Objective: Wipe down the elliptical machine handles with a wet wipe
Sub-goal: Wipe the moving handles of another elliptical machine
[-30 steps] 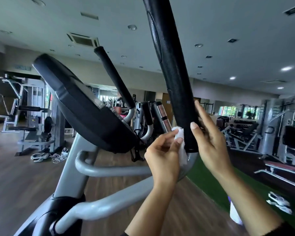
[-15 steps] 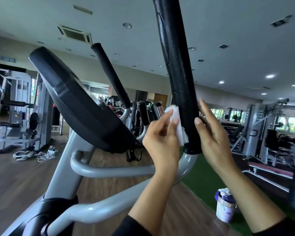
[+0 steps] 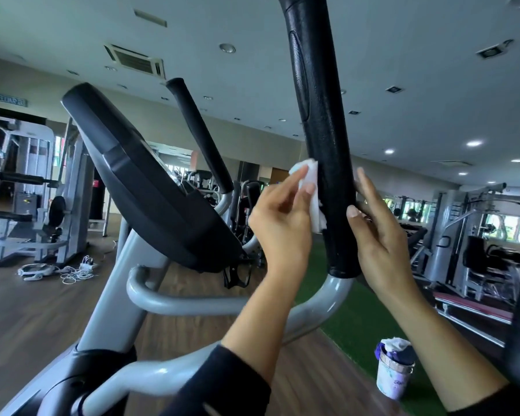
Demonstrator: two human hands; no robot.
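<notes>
Clearly wiping is in hand: the left hand [image 3: 282, 226] pinches the wet wipe [image 3: 310, 173], pressing it to the left side of the near handle [image 3: 318, 115], while the right hand [image 3: 382, 241] steadies the opposite side with straight fingers, clasping nothing. Below the fingers the handle meets a grey tube [image 3: 330, 292]; above them it runs on much further, so the next stroke probably goes upward. Beyond the left fingers, the console [image 3: 150, 187] and the far handle [image 3: 198, 133] stand apart, leaving room.

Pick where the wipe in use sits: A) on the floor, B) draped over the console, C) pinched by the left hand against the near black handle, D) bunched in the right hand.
C: the left hand pinches the white wet wipe against the near black handle.
</notes>
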